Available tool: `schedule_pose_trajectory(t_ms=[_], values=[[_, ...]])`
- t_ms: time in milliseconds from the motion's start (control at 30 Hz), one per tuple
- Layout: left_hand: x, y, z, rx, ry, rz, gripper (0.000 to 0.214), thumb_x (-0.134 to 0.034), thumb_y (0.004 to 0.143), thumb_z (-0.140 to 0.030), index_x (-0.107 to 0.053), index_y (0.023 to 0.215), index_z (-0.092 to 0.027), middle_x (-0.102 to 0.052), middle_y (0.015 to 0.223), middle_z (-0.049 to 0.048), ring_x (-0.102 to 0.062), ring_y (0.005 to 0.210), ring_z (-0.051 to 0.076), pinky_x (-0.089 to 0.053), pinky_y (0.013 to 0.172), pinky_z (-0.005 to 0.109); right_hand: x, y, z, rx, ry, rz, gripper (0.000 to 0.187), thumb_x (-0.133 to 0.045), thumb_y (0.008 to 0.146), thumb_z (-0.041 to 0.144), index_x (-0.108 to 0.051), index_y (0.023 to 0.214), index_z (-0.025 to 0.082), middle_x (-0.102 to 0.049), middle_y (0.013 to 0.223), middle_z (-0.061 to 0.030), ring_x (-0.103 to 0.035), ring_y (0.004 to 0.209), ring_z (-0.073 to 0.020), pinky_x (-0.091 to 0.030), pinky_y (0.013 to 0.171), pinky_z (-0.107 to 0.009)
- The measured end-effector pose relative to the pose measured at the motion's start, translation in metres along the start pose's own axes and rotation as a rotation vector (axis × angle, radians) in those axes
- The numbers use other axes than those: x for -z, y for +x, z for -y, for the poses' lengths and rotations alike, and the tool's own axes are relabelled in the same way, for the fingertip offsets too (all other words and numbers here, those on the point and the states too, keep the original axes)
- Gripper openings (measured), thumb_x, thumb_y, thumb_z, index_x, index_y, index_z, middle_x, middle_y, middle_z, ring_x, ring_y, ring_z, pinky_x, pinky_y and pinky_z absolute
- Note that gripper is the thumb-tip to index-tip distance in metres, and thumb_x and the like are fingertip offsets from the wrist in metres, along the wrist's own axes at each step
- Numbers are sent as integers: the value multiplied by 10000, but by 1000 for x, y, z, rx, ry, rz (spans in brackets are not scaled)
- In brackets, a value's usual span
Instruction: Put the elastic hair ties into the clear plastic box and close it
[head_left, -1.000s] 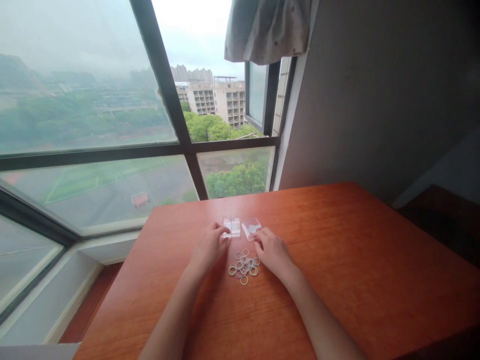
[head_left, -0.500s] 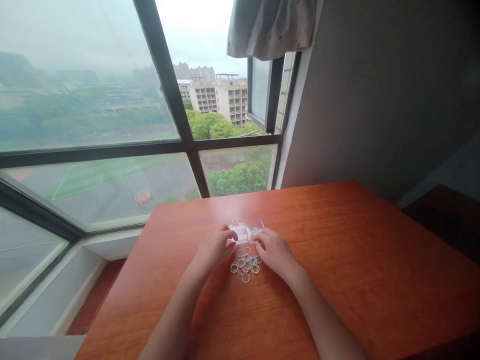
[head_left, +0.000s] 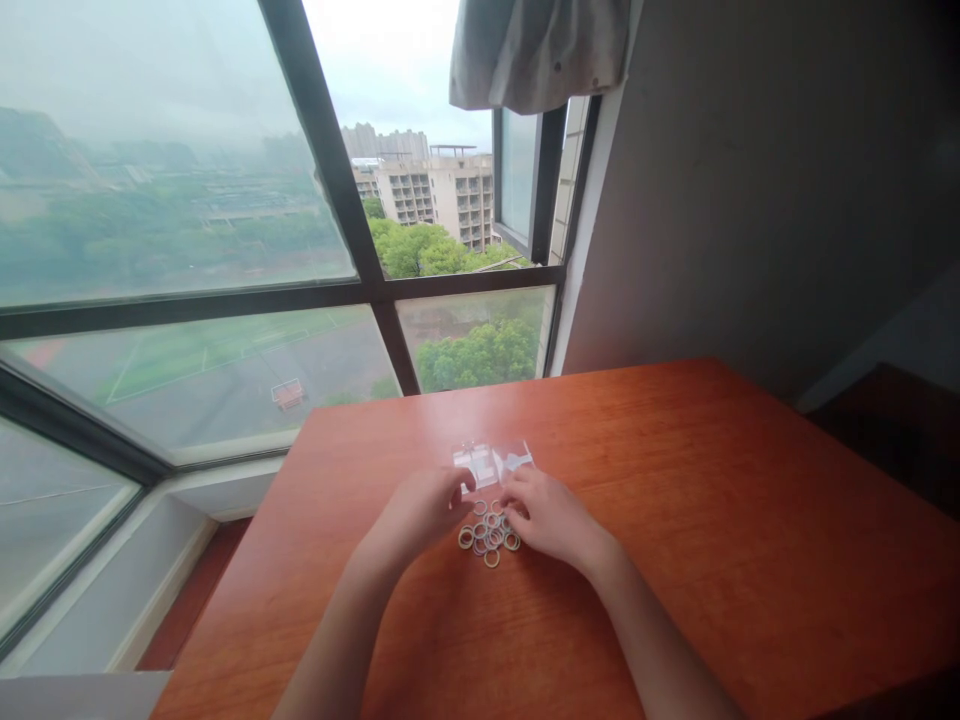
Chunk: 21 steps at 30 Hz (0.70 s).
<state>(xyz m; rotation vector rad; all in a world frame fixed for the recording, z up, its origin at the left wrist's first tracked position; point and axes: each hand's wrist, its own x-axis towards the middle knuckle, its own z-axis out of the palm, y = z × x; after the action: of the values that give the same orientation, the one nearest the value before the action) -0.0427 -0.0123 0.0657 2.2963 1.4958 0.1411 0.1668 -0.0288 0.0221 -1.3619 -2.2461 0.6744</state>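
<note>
The ring pile point(head_left: 493, 537) lies just right of the left hand point(head_left: 429, 502), whose thumb and fingers are narrowly parted. The right hand point(head_left: 546, 508) is nearer, overlapping the pile's right edge; its grip cannot be determined.

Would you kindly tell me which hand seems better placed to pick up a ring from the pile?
Probably the right hand: in this view its fingers overlap the pile of rings, while the left hand curls at the near side of the clear plastic box.

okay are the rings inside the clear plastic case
No, the rings lie piled on the table, on the near side of the clear plastic case.
</note>
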Motion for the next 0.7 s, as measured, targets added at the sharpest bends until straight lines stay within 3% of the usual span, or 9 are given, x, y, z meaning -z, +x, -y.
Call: schedule_pose_trajectory(t_ms=[100,200,467,700], values=[[1,-6,-3,26,-4,161,193,-638,690,-221,-633,883,-232,-656,727,-19,-561,606,133,-302,521,218,7,-3,-2,-10,23,16,191,-521,783,119,-655,884,210,-621,900,-28,-560,800,-145,-389,716,-231],[-2,-7,-6,41,-19,220,259,-694,627,-240,-611,872,-223,-654,741,-17,-557,611,133,-280,502,212,11,-5,-2,10,81,105,240,-515,760,97,-649,913,225,-642,831,2,-556,751,-136,-372,661,-218],[-17,1,-8,-30,-47,175,185,-600,701,-213,-578,883,-225,-641,765,-11,-543,633,125,-291,519,202,9,-4,6,25,75,139,238,-517,737,91,-654,863,240,-666,797,27,-552,710,-124,-340,619,-210],[-13,0,-7,-47,-97,196,146,-576,725,-202,-602,868,-222,-643,750,-5,-542,637,127,-305,526,203,10,-3,6,13,133,169,210,-505,765,120,-656,863,227,-662,752,24,-561,668,-115,-348,603,-206]])
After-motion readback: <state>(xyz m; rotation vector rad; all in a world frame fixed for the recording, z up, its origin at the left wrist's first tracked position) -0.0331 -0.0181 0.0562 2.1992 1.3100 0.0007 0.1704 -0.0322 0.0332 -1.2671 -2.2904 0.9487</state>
